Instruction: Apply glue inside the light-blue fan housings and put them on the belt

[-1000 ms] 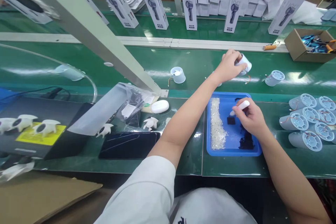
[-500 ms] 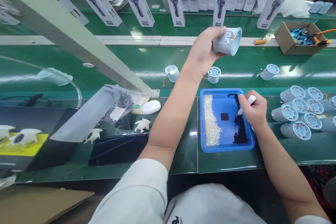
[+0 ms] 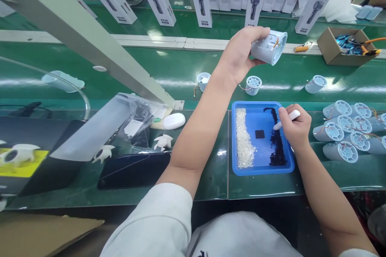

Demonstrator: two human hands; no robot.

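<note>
My left hand (image 3: pixel 243 50) is wrapped round a pale blue fan housing (image 3: pixel 268 47) with a small orange wire, raised above the green belt. In my right hand (image 3: pixel 295 127) is a white pen-like tool (image 3: pixel 285 121), its tip over the black pieces (image 3: pixel 276 148) at the right side of a blue tray (image 3: pixel 263 171). Small whitish pieces (image 3: pixel 243 138) lie along the tray's left side. Between the two strips sits a dark square pad (image 3: pixel 259 134). My left hand's fingertips are partly hidden behind the housing.
Several fan housings with wires (image 3: pixel 343 128) stand grouped right of the tray. More housings (image 3: pixel 253 84) sit on the green belt (image 3: pixel 169 66). A slanted metal post (image 3: pixel 99 48) rises at left. Tall printed boxes (image 3: pixel 199 0) and a carton of blue parts (image 3: pixel 350 46) line the back.
My left hand and the housing have shifted slightly right. The housings on the belt sit further right. My right hand has moved a little right with the white tool.
</note>
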